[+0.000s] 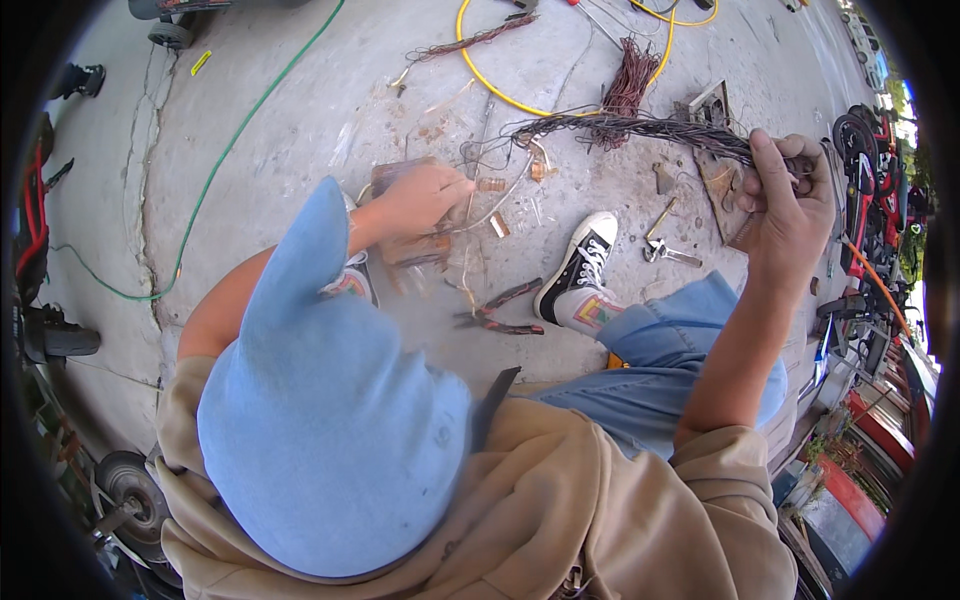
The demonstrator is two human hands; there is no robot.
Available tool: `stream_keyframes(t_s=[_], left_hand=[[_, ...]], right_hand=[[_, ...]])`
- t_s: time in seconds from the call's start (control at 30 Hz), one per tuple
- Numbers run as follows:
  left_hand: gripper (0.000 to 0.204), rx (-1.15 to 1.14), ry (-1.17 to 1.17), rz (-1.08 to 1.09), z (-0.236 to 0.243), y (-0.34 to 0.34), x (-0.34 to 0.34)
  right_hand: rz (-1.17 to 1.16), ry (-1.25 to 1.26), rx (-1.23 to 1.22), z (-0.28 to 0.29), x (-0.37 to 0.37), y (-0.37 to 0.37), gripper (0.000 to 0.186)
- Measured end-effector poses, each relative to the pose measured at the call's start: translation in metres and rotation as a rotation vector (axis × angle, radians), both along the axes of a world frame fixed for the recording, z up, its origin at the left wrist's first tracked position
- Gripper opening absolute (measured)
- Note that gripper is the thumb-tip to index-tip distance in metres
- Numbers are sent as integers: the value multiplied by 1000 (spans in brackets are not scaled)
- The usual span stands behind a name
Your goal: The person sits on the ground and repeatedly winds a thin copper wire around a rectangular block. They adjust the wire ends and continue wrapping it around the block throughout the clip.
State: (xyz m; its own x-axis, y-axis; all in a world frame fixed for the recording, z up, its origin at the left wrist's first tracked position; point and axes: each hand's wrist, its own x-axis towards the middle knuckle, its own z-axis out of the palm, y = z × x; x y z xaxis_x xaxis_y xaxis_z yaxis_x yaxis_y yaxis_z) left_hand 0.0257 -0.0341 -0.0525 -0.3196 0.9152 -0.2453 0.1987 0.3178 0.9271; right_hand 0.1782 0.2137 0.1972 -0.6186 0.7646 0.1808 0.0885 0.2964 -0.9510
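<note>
My right hand [785, 190] is raised at the right, its fingers and thumb closed around one end of a long bundle of thin dark wires [660, 128]. The bundle stretches leftward and frays into loose strands. My left hand [425, 200] is low over the ground with its fingers curled in; whatever they hold is hidden. Beneath and beside it lie crumpled clear plastic [420, 245] and a brownish, copper-coloured piece [400, 172]. Small copper-coloured bits [492, 185] sit just right of its fingertips. A reddish-brown wire bundle [632, 80] lies beyond the dark one.
Pliers with red-and-black handles [500, 312] lie near my black sneaker [578, 262]. Right of it are an adjustable wrench [672, 255] and a rusty metal plate [722, 195]. A yellow hose [466, 45] and a green hose [250, 108] cross the concrete. A light-blue hat [330, 430] covers the lower left.
</note>
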Motion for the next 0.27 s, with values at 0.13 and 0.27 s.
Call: stream_keyframes(t_s=[0.13,0.27], left_hand=[[44,351,-640,327,89,22,-27],[43,302,-472,537,133,-21,-109]], right_hand=[[-46,106,-78,-20,1,8,16],[51,325,-305,-13,-7,20,16]])
